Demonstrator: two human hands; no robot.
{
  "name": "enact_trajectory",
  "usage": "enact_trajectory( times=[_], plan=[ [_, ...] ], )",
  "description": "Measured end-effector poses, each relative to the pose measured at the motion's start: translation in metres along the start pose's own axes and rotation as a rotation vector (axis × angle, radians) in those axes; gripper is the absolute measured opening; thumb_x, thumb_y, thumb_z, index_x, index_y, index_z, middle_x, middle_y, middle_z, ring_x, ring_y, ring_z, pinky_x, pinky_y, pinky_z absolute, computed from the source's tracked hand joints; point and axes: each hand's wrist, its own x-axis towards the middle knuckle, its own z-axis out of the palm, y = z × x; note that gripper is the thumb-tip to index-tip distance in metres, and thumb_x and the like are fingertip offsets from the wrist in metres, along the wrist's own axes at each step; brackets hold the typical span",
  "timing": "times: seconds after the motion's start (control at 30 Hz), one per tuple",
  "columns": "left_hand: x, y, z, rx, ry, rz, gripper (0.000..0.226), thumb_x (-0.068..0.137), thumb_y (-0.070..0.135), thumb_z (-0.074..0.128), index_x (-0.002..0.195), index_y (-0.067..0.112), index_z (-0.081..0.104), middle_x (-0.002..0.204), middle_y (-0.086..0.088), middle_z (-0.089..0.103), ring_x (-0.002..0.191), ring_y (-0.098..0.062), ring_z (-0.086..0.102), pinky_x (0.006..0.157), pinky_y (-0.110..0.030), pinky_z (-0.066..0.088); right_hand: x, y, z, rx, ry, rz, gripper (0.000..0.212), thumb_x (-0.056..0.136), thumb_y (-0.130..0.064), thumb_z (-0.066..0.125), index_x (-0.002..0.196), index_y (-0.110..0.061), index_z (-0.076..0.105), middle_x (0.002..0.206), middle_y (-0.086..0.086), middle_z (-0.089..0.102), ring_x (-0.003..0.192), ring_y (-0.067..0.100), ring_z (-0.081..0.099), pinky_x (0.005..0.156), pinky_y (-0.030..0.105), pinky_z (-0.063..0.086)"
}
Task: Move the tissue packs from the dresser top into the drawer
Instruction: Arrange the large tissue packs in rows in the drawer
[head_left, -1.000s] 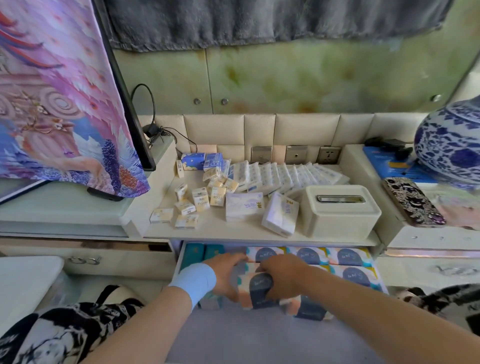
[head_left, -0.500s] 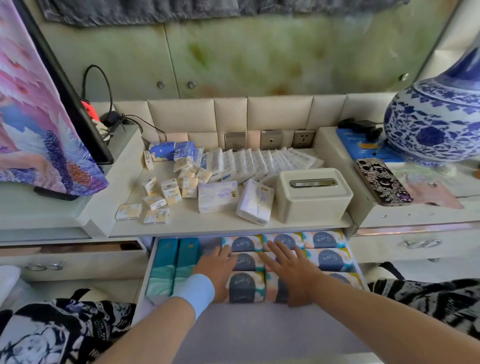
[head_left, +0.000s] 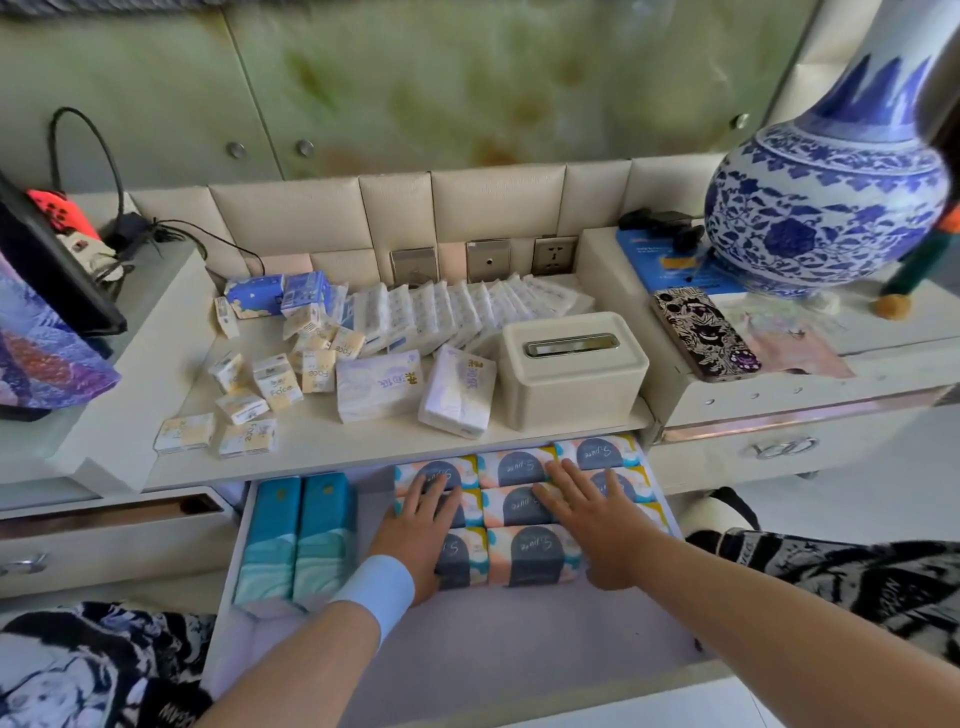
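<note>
- While both hands lie flat inside the open drawer (head_left: 467, 654), neither one grips anything: fingers straight, a little spread, palms down.
- The left hand (head_left: 415, 525), with a pale blue wristband (head_left: 379, 587) on its wrist, rests on the left column of the peach-and-navy tissue packs (head_left: 535, 556). Its fingertips reach the back row.
- The right hand (head_left: 587, 519) rests on the middle and right columns, fingers fanned across the second row.
- Those packs lie three rows deep, touching one another, in the right and back part of the drawer. The back row sits partly under the front edge of the dresser top (head_left: 322, 460).
- Two teal packs (head_left: 296, 540) lie lengthwise against the drawer's left wall, side by side and touching. A strip of bare lining runs between them and the packs under the left hand.
- Up on the dresser top many packs are still out:
- small yellow-and-white pocket packs (head_left: 270, 384) scattered at the left;
- two larger white soft packs (head_left: 376, 384) near the front middle, the right one tilted;
- a row of white packs (head_left: 452, 312) leaning on each other along the back;
- two blue packs (head_left: 283, 293) at the back left.
- A cream tissue box (head_left: 571, 374) with a slotted lid stands just beside the tilted white pack.
- On the raised ledge to the right lie a phone (head_left: 704, 332) in a patterned case and, behind it, a blue-and-white vase (head_left: 826, 197).
</note>
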Motion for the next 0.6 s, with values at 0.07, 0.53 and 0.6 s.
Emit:
enact_trajectory(
  times=[0.07,0.53,0.6],
  plan=[
    [0.001,0.0,0.0,-0.021,0.021,-0.004,0.105,0.084,0.033,0.07,0.156,0.021,-0.005,0.163,-0.003,-0.012,0.15,-0.031,-0.008,0.117,-0.045,0.026,0.002,-0.005,-0.002,0.046,0.011,-0.019,0.119,0.077,-0.054,0.07,0.152,-0.029,-0.019,0.159,0.011,-0.031,0.148,0.038,-0.018,0.114,0.067,0.01],
    [0.003,0.002,0.003,-0.067,0.039,-0.027,0.108,0.08,0.049,0.069,0.155,0.027,-0.006,0.162,-0.007,-0.015,0.149,-0.034,-0.011,0.119,-0.045,0.023,0.01,-0.019,-0.001,0.044,0.029,-0.032,0.114,0.08,-0.054,0.07,0.153,-0.031,-0.016,0.163,0.011,-0.018,0.149,0.04,-0.009,0.113,0.067,0.018],
    [0.003,-0.002,-0.001,-0.138,0.011,-0.013,0.111,0.077,0.048,0.071,0.155,0.029,-0.005,0.162,-0.003,-0.016,0.149,-0.03,-0.013,0.118,-0.045,0.023,0.013,-0.019,-0.003,0.01,0.048,-0.023,0.11,0.086,-0.044,0.071,0.153,-0.03,-0.014,0.163,0.011,-0.015,0.15,0.041,-0.003,0.111,0.064,0.026]
  ],
)
